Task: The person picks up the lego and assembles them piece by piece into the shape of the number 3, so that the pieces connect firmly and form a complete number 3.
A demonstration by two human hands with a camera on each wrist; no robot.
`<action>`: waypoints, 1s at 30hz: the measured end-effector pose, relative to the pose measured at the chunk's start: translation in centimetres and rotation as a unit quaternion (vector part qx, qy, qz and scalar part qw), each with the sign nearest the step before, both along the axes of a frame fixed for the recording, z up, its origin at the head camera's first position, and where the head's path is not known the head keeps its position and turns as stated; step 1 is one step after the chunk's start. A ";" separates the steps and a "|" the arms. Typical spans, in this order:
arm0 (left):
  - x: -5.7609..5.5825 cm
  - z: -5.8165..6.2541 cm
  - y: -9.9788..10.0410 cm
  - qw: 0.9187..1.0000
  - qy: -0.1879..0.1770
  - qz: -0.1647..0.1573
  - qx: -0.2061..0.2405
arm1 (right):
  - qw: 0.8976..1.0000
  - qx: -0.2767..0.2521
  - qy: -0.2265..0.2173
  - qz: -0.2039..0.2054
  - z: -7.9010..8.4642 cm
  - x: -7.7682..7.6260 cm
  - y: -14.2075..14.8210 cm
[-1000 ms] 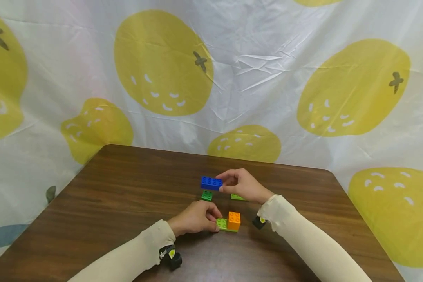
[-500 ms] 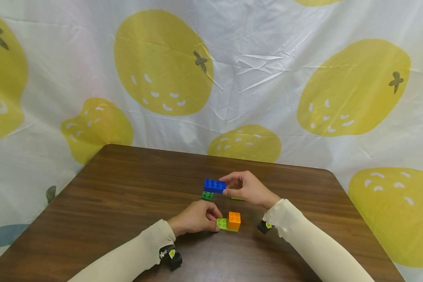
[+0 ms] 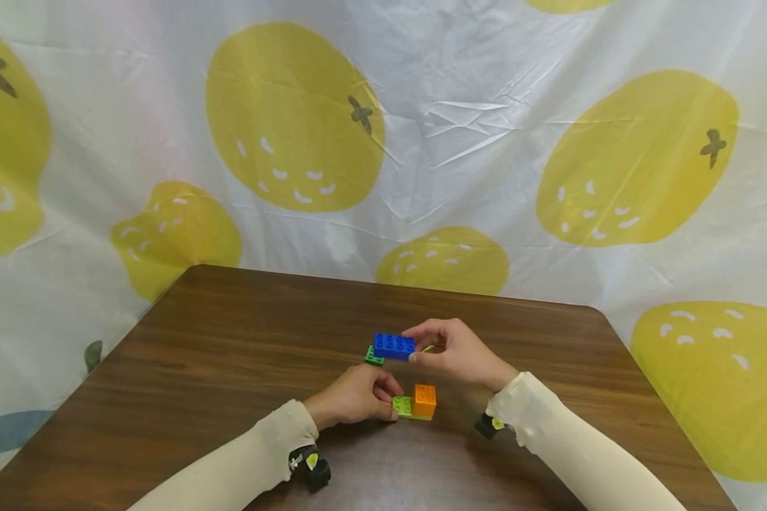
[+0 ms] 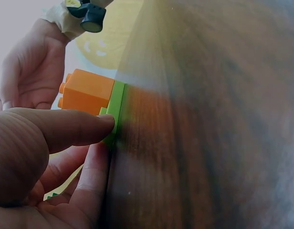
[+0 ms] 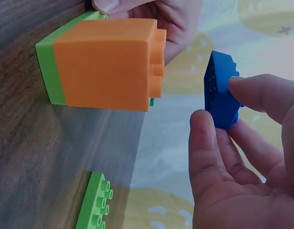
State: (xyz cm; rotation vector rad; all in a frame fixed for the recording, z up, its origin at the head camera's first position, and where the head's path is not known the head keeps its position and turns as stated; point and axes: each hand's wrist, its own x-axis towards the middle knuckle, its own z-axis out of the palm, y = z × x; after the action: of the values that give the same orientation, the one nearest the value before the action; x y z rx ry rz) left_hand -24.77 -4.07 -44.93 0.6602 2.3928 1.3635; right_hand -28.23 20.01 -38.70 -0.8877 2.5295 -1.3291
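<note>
A: Who is at far left?

B: A person's left arm in a cream sleeve (image 3: 220, 461) extends over a dark wood table (image 3: 166, 397), a small black wrist camera (image 3: 318, 473) at the cuff.

A: And the left hand (image 3: 356, 394)?

B: Drawn narrow, thumb and fingers pinching the left end of a light-green plate (image 3: 403, 406) that rests on the tabletop.

A: What lies just beyond that hand?

B: A dark-green brick (image 3: 373, 356) on the table, partly covered in the head view by a blue brick (image 3: 394, 346).

A: Where exactly is the blue one?

B: Raised in the air above the table, beyond the light-green plate and apart from it, two rows of studs showing.

A: Next along?

B: An orange brick (image 3: 425, 400) stands studs up on the plate's right end. Studs at the plate's other end are bare.

A: And at right?

B: The right hand (image 3: 460, 353) holds the blue brick by its right end, between thumb and fingers. A second light-green piece (image 5: 94, 202), mostly hidden behind that hand in the head view, sits on the table.

A: The backdrop?

B: A pale curtain (image 3: 454, 121) printed with yellow fruit, spanning left to right.
</note>
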 end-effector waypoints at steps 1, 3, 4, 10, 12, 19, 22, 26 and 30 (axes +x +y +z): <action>0.0 0.0 0.0 1.000 0.000 0.000 0.001 | 1.000 -0.002 -0.002 -0.002 0.0 0.1 0.1; 0.0 0.0 0.0 1.000 0.000 -0.001 0.004 | 1.000 -0.005 -0.002 -0.002 0.0 0.4 0.2; 0.1 0.0 0.0 1.000 0.001 -0.001 0.006 | 1.000 -0.006 -0.002 -0.002 -0.1 0.6 0.3; 0.0 -0.3 0.0 1.000 0.002 -0.007 0.020 | 1.000 -0.006 0.008 0.001 -0.2 1.5 0.4; -0.1 -0.3 0.0 1.000 0.004 -0.009 0.025 | 1.000 -0.008 0.008 0.002 -0.2 1.7 0.4; 0.1 -0.4 0.0 0.999 0.002 -0.010 0.039 | 1.000 -0.016 0.011 0.012 -0.5 2.3 0.5; 0.1 -0.4 0.0 0.999 -0.002 -0.007 0.043 | 1.000 -0.017 0.016 0.013 -0.4 2.6 0.5; 0.1 -0.4 0.0 0.999 0.003 -0.002 0.037 | 1.000 -0.015 0.014 0.003 -0.3 3.1 0.7; 0.1 -0.3 0.0 1.000 0.009 -0.001 0.027 | 1.000 -0.019 0.006 -0.008 -0.4 3.6 1.0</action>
State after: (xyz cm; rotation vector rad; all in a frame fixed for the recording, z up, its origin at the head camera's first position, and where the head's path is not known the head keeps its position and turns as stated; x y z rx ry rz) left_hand -24.67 -4.06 -45.24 0.6907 2.3759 1.4313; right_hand -24.67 21.00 -39.13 -0.8864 2.5334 -1.3856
